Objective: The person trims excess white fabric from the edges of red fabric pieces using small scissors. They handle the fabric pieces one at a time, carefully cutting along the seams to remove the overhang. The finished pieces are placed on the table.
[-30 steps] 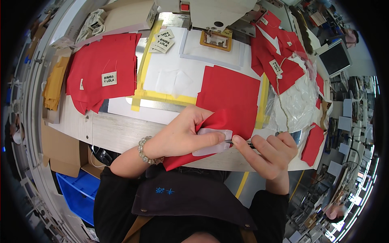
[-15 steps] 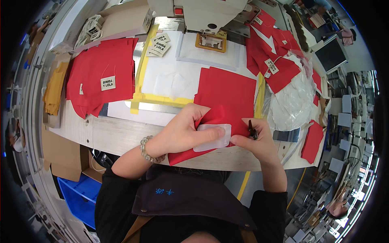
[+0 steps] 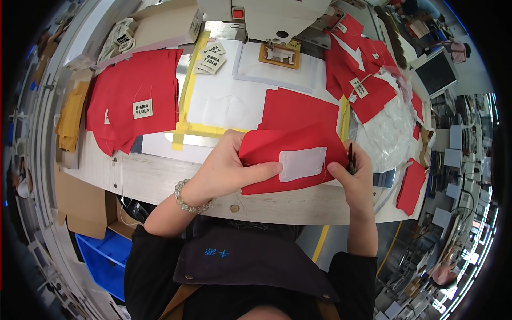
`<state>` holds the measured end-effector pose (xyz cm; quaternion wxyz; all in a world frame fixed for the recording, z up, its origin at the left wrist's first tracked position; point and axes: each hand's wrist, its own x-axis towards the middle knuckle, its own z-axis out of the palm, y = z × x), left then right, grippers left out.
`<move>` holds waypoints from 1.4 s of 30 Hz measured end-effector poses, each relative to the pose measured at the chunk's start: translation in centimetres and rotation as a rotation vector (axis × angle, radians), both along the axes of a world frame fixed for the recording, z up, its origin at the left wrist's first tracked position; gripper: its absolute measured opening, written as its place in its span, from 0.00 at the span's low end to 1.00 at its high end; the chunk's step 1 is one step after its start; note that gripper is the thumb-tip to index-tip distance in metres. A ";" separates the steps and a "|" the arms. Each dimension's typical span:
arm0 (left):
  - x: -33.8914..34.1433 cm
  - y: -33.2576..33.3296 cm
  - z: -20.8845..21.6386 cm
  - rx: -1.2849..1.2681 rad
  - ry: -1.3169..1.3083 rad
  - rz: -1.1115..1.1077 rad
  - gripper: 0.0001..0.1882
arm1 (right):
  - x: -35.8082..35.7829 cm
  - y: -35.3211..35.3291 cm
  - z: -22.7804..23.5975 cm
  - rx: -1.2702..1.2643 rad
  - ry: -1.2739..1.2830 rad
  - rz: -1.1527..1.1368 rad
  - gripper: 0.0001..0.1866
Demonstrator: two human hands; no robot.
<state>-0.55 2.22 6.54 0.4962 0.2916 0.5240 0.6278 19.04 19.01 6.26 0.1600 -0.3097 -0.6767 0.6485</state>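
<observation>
A piece of red fabric [image 3: 261,148] is stretched between my two hands above the table's near edge. A white rectangular patch [image 3: 304,164] lies on its upper face, with loose threads at the patch's sides. My left hand [image 3: 234,168] grips the fabric's left end, thumb on the patch's left edge. My right hand [image 3: 354,173] pinches the right end, thumb on top just beside the patch. A small dark pointed tool [image 3: 351,160] also sits in the right hand; most of it is hidden. Just beyond lies a stack of red fabric pieces [image 3: 301,109].
A sewing machine [image 3: 266,18] with a yellow-framed clamp [image 3: 278,55] stands at the back. Red pieces with labels [image 3: 133,90] are piled at left, near loose white labels [image 3: 211,61]. At right are more red pieces [image 3: 368,96] and a clear plastic bag [image 3: 381,130].
The held fabric has been lifted, spread flatter and shifted right. My left thumb has slid off the patch's middle to its left edge. My right hand has moved slightly right.
</observation>
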 end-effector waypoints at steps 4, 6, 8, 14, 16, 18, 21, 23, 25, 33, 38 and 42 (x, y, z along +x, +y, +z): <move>-0.1 0.0 -0.4 0.004 0.053 -0.021 0.11 | -0.9 -0.8 0.5 0.562 0.169 -0.160 0.20; -0.2 0.0 -0.2 0.008 0.082 -0.041 0.11 | -1.5 -1.2 2.2 1.111 0.126 -0.002 0.22; -0.1 0.0 0.0 0.001 0.079 -0.063 0.10 | -1.4 -2.2 3.8 1.442 0.056 0.196 0.22; 0.1 0.0 0.3 0.014 0.059 -0.082 0.10 | -2.2 -3.2 5.3 1.484 0.014 0.256 0.23; 0.2 0.0 0.3 0.023 0.060 -0.085 0.10 | -2.3 -3.2 5.5 1.491 0.018 0.276 0.23; -0.1 -0.2 0.3 -0.015 0.060 -0.125 0.15 | -2.3 -3.2 5.6 1.503 0.023 0.296 0.23; -0.2 -0.2 0.4 -0.018 0.070 -0.126 0.15 | -2.2 -3.1 5.6 1.500 0.020 0.285 0.23; -0.3 -0.3 0.5 -0.011 0.074 -0.135 0.14 | -2.2 -3.1 5.6 1.503 0.020 0.289 0.24; -0.4 -0.3 0.5 -0.007 0.075 -0.139 0.14 | -2.2 -3.1 5.6 1.505 0.019 0.291 0.24; -0.5 -0.3 0.7 -0.005 0.102 -0.155 0.14 | -2.3 -3.2 5.7 1.514 0.019 0.282 0.24; -0.2 -0.2 0.6 0.031 0.121 -0.123 0.12 | -2.1 -2.8 5.2 1.545 0.074 0.284 0.21; 0.0 -0.1 0.6 0.064 0.151 -0.103 0.10 | -2.0 -2.8 5.1 1.543 0.067 0.273 0.21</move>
